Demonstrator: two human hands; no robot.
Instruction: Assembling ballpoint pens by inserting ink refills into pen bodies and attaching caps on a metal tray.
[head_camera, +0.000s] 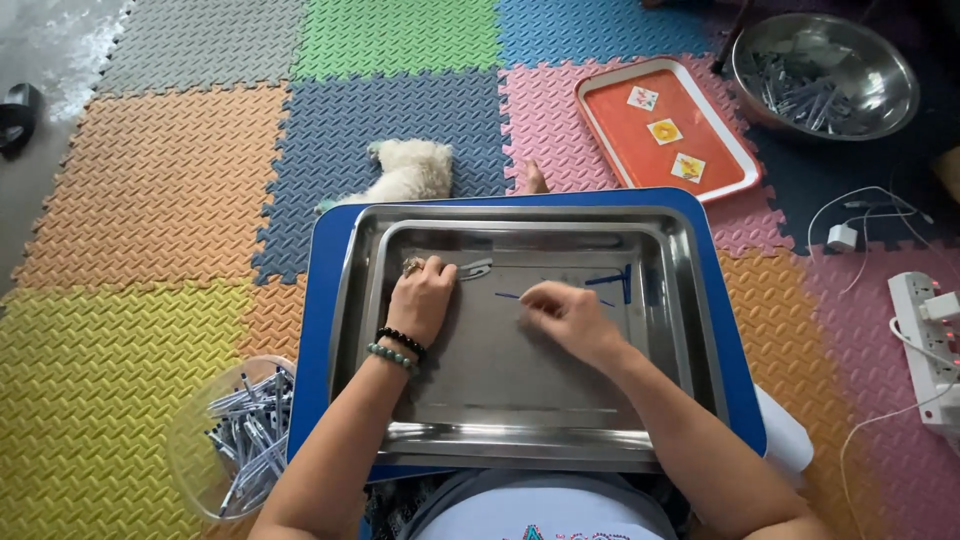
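Left hand (420, 298) curled, fingertips on a grey clip (476, 268) near steel tray's (520, 445) far edge. Right hand (565, 315) pinched shut mid-tray; held item indiscernible; blue rod (507, 295) just beside it.

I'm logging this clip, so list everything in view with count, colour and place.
steel tray: one, silver, on the blue board
blue board: one, under the tray
thin sticks: a few, blue, in the tray
clear bowl: one, full of grey pens, lower left
orange tray: one, three stickers, upper right
metal bowl: one, silver, top right
power strip: one, white, right edge
fluffy dog: one, white, beyond the tray
foam mats: many, multicoloured, floor
left hand: grips a grey clip
right hand: pinched, content unclear
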